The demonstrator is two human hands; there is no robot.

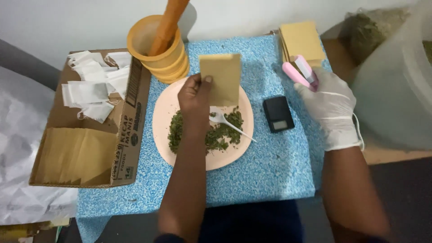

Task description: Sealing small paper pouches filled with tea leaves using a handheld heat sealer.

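Two hands are at work over my blue speckled table [270,171]: my bare left hand [194,96] pinches a small tan paper pouch [221,77] by its lower left edge, fingers pressed together on it, holding it upright above the pink plate [164,112]. My gloved right hand [332,105] is wrapped around a pink handheld tool [300,74], fingers closed on its body, off to the right near a stack of tan pouches [302,39]. On the plate lies a heap of chopped green dried leaves [216,132] with a white plastic spoon [229,123] resting in it. A small black pocket scale [278,113] sits just beside the plate on the right. I judge the step in hand to be handling this one pouch with the tool; to do it well I would keep the pouch steady and square over the plate so anything spilled falls back onto it, and keep my bare fingertips low, away from the top edge. To the left, a cardboard box [130,117] holds white filter bags [92,85].
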